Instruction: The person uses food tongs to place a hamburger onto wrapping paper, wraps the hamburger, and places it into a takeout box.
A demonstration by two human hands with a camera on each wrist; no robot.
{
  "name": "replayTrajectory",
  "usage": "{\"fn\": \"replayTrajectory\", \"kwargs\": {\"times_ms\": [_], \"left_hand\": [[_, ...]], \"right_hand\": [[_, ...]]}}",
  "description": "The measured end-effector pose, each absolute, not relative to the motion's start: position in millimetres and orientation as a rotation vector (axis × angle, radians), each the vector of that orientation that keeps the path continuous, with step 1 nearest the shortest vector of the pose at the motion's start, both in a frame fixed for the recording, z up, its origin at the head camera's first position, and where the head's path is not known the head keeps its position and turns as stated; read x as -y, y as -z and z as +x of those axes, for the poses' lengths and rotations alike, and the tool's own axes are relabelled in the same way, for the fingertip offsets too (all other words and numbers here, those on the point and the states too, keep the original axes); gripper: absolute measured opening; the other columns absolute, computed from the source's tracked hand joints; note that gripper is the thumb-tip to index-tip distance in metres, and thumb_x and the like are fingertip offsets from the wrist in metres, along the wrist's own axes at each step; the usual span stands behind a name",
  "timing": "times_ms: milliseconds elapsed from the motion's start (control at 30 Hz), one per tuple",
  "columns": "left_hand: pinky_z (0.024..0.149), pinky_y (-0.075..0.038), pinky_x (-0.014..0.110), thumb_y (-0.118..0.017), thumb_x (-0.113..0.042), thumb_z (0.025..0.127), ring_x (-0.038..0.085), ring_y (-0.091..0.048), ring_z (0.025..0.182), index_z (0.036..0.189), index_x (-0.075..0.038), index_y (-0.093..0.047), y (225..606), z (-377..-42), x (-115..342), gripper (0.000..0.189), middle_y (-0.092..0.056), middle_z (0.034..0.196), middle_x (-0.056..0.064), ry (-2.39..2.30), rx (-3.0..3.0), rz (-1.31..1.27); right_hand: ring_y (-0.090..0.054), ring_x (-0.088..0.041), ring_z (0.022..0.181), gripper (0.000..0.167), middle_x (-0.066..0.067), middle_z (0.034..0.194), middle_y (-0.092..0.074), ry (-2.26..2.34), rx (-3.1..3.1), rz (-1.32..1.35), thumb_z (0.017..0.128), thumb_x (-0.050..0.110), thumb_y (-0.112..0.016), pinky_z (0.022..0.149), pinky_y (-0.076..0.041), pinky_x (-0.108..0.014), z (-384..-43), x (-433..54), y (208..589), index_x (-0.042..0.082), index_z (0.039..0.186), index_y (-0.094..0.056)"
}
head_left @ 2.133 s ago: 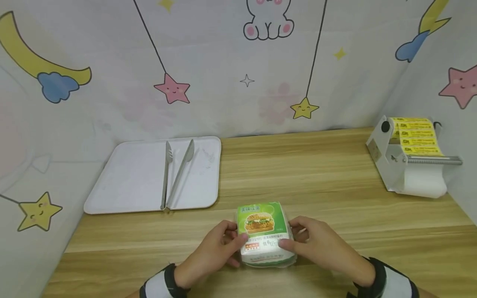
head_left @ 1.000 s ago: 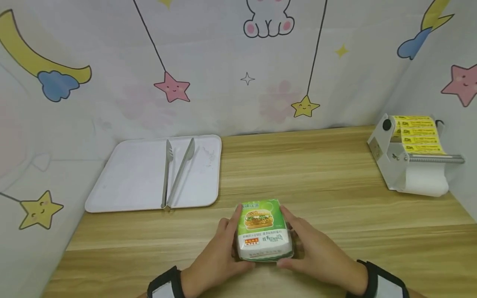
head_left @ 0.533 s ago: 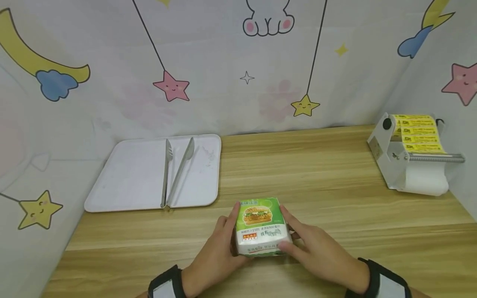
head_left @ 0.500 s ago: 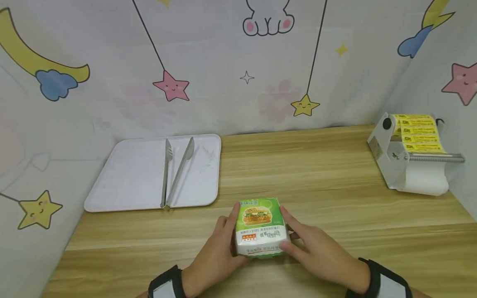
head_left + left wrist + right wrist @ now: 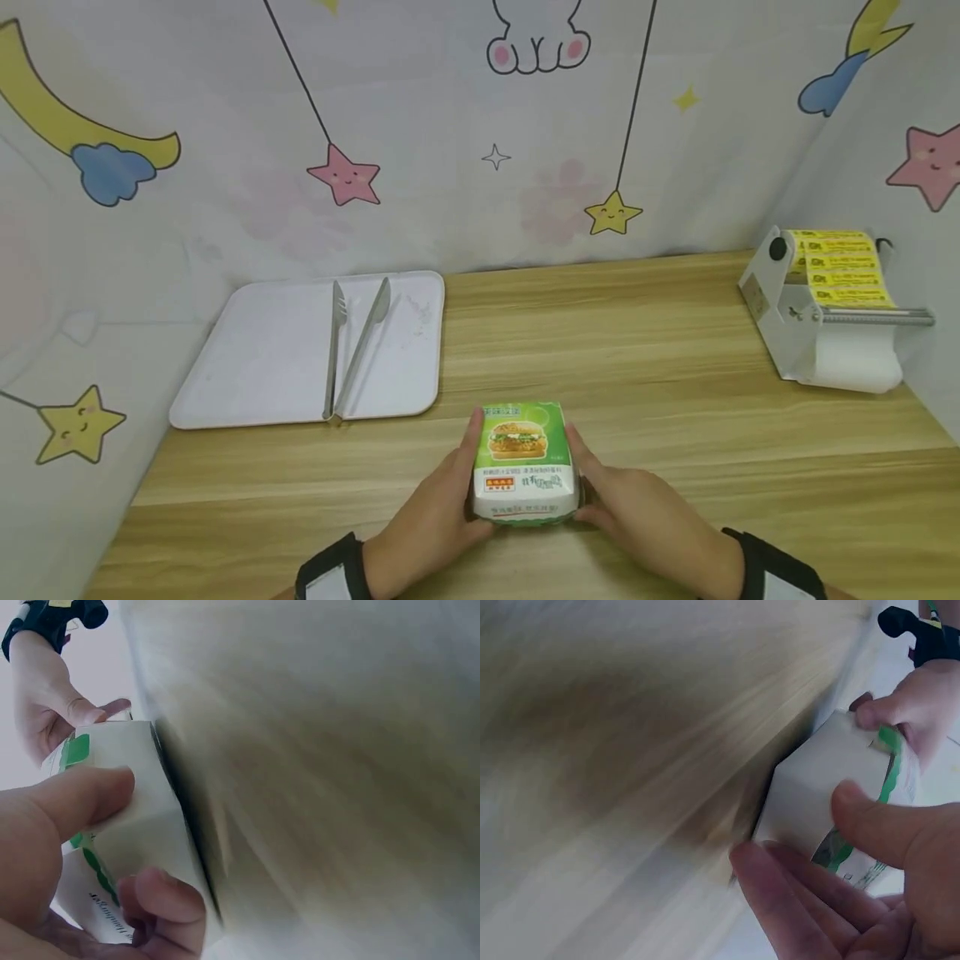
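A green and white burger box with a burger picture on its lid sits on the wooden table in front of me. My left hand grips its left side, the index finger stretched along the upper edge and the thumb by the lower front corner. From the other side my right hand holds it the same way. In the left wrist view the left thumb presses the white front wall of the box, with other fingers curled at the side. The right wrist view has the right thumb on that white wall and fingers near its bottom edge.
At the back left lies a white tray with metal tongs on it, one arm ending in fork tines. A label dispenser with a yellow label roll stands at the back right. Behind the table hangs a patterned white cloth.
Both hands have shifted from the box's front part to along its sides. The right thumb has moved off the front face to the lower corner. The lid now sits straighter and flusher.
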State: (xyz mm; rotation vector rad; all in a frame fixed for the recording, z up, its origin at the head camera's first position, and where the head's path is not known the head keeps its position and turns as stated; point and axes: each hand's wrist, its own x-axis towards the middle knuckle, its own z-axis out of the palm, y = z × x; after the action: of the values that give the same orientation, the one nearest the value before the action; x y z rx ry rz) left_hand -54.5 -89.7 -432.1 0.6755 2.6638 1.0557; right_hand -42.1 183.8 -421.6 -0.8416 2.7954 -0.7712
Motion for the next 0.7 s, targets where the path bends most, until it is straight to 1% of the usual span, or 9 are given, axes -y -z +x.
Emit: {"fn": "replayTrajectory", "kwargs": {"times_ms": [100, 167, 300, 433, 533, 633, 700], "left_hand": [[0.113, -0.04, 0.048, -0.089, -0.008, 0.076, 0.03, -0.045, 0.139, 0.163, -0.007, 0.003, 433, -55, 89, 0.127, -0.04, 0.155, 0.024, -1.095, -2.627, 0.664], [0.114, -0.039, 0.048, -0.089, -0.009, 0.076, 0.029, -0.043, 0.141, 0.163, -0.007, 0.003, 434, -55, 89, 0.127, -0.038, 0.157, 0.022, -1.093, -2.622, 0.645], [0.112, -0.041, 0.048, -0.09, -0.014, 0.076, 0.03, -0.045, 0.14, 0.163, -0.007, 0.003, 435, -55, 88, 0.128, -0.039, 0.157, 0.023, -1.059, -2.645, 0.645], [0.114, -0.038, 0.048, -0.089, -0.015, 0.079, 0.031, -0.041, 0.143, 0.163, -0.006, 0.005, 435, -54, 87, 0.127, -0.034, 0.159, 0.023, -1.081, -2.623, 0.636], [0.114, -0.038, 0.048, -0.088, -0.016, 0.08, 0.029, -0.041, 0.143, 0.163, -0.008, 0.007, 436, -53, 87, 0.126, -0.033, 0.161, 0.022, -1.109, -2.604, 0.635], [0.11, -0.043, 0.046, -0.089, -0.017, 0.08, 0.025, -0.05, 0.135, 0.163, -0.012, 0.008, 436, -54, 87, 0.128, -0.038, 0.158, 0.021, -1.14, -2.594, 0.63], [0.108, -0.046, 0.044, -0.09, -0.018, 0.079, 0.024, -0.053, 0.131, 0.163, -0.013, 0.009, 436, -54, 87, 0.13, -0.041, 0.156, 0.021, -1.148, -2.596, 0.628]], "right_hand": [[-0.047, 0.005, 0.066, 0.093, 0.015, 0.079, -0.059, 0.923, -2.693, -0.766, 0.092, 0.011, -0.076, 0.06, -0.048, -0.021, -42, -182, 423, 0.001, 0.162, -0.015], [-0.047, 0.004, 0.066, 0.094, 0.017, 0.077, -0.053, 1.033, -2.628, -0.712, 0.092, 0.007, -0.076, 0.059, -0.046, -0.019, -42, -180, 425, 0.002, 0.162, -0.014], [-0.051, 0.001, 0.069, 0.101, 0.014, 0.08, -0.054, 1.179, -2.55, -0.652, 0.089, 0.009, -0.079, 0.06, -0.049, -0.02, -41, -179, 430, 0.008, 0.164, -0.011], [-0.051, -0.001, 0.069, 0.101, 0.01, 0.083, -0.054, 1.267, -2.583, -0.604, 0.084, 0.011, -0.084, 0.06, -0.05, -0.021, -41, -182, 434, 0.013, 0.163, -0.022], [-0.053, -0.002, 0.074, 0.1, 0.009, 0.086, -0.056, 1.296, -2.622, -0.569, 0.08, 0.01, -0.086, 0.064, -0.052, -0.022, -42, -184, 435, 0.015, 0.161, -0.029], [-0.056, -0.004, 0.08, 0.1, 0.008, 0.089, -0.058, 1.31, -2.619, -0.572, 0.08, 0.009, -0.086, 0.07, -0.053, -0.023, -44, -185, 434, 0.016, 0.162, -0.029], [-0.056, -0.004, 0.08, 0.098, 0.008, 0.089, -0.059, 1.329, -2.605, -0.583, 0.081, 0.006, -0.084, 0.069, -0.053, -0.023, -45, -185, 434, 0.016, 0.162, -0.029]]}}
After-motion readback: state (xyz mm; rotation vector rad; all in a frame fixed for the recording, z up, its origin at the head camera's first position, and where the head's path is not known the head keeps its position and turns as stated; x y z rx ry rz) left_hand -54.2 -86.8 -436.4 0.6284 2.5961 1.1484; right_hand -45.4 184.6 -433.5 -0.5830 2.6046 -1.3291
